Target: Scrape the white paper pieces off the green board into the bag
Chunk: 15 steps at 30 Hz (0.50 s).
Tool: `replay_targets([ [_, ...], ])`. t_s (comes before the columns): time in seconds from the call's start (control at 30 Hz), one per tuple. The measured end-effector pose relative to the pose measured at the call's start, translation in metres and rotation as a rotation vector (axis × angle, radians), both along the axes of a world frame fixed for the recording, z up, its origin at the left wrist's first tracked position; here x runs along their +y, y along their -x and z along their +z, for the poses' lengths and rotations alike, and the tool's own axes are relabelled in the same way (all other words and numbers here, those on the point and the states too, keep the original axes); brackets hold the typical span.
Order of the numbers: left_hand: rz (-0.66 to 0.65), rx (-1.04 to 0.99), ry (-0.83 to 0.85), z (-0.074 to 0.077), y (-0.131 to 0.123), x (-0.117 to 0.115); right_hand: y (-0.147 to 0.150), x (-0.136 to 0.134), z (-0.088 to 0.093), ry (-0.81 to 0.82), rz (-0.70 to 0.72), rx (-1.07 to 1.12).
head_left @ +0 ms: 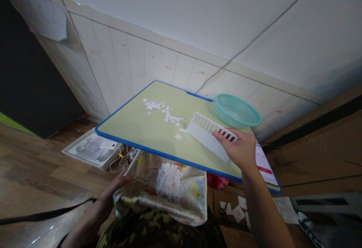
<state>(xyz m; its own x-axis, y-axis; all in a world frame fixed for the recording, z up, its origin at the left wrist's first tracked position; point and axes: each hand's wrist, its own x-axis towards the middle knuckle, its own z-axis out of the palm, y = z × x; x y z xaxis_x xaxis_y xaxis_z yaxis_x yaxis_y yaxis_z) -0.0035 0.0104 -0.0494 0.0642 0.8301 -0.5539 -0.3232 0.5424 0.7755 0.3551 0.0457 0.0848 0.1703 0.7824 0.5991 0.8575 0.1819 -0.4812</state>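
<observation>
My right hand (pixel 239 148) grips a white slotted plastic piece (pixel 209 136), thumb on its slotted part, tilted low over the yellow-green table (pixel 132 123) with a blue rim. Left of the piece, small white paper scraps (pixel 172 118) lie strewn over the tabletop. My left hand (pixel 120 182) is closed on the left side of an open, flower-patterned container (pixel 195 206); its fingers are partly hidden. That container rests at my lap, just below the table's near edge, and holds a heap of white paper scraps (pixel 169 180).
A turquoise plastic basin (pixel 237 110) stands at the table's far right corner, near a phone-like lit screen (pixel 266 165). A white box (pixel 93 150) and cables are on the floor at left. Scissors (pixel 223 211) and paper pieces (pixel 238 213) lie below right. A white wall backs the table.
</observation>
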Motion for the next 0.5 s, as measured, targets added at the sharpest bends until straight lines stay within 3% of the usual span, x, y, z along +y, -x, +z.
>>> replay_targets([
  [0.17, -0.04, -0.042, -0.028, 0.006, -0.001, -0.001, 0.007, -0.017, 0.01, 0.03, 0.041, -0.051],
  [0.33, 0.029, -0.041, 0.032, -0.004, -0.001, 0.001, 0.008, -0.023, 0.01, 0.072, 0.054, -0.016],
  [0.5, -0.002, -0.058, 0.031, -0.009, 0.0, 0.001, 0.007, -0.025, 0.006, 0.018, 0.019, 0.006],
])
